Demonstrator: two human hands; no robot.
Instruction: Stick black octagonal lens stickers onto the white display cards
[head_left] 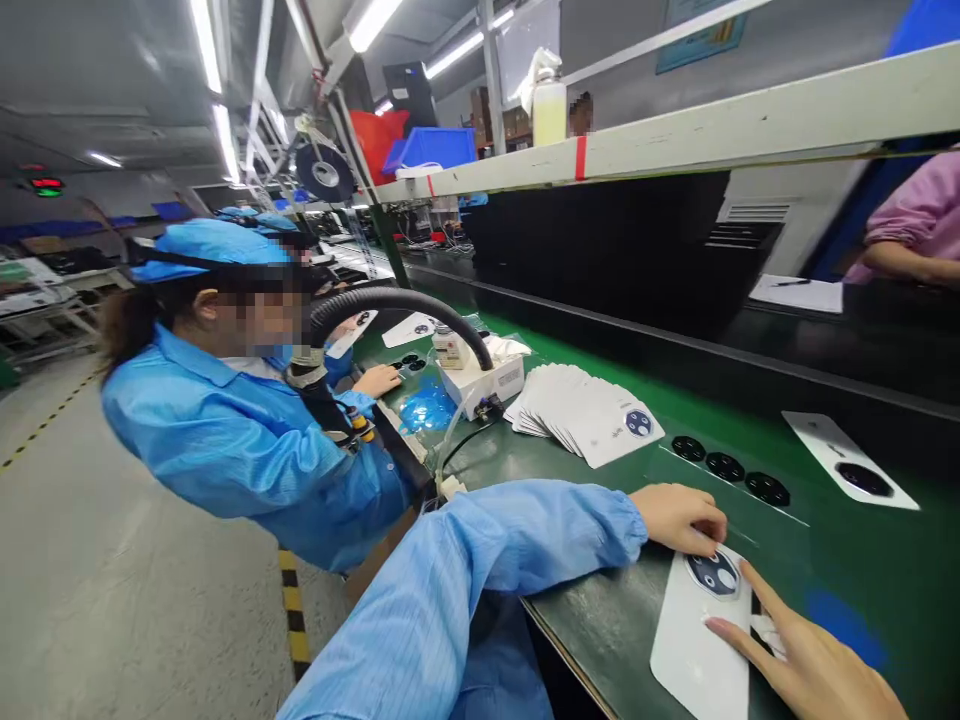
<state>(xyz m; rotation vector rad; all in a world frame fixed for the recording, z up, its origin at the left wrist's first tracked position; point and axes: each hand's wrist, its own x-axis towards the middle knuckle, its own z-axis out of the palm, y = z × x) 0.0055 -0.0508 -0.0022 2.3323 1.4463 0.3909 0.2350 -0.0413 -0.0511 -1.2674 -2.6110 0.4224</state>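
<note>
A white phone back cover [694, 640] with a round dark camera ring [714, 574] lies on the green bench near its front edge. My left hand [679, 518], in a blue sleeve, curls its fingers down onto the cover's top edge beside the ring. My right hand [806, 655] rests open at the cover's right side, forefinger stretched toward the ring and thumb lying on the cover. A clear strip with three black rings [726, 467] sits just behind my hands.
A fanned stack of white covers [581, 408] lies behind my left arm. Another white cover [847, 458] is at the right. A co-worker in blue [247, 440] sits at my left by a black hose [405, 305] and white box [484, 378]. A pink sleeve [915, 225] shows at far right.
</note>
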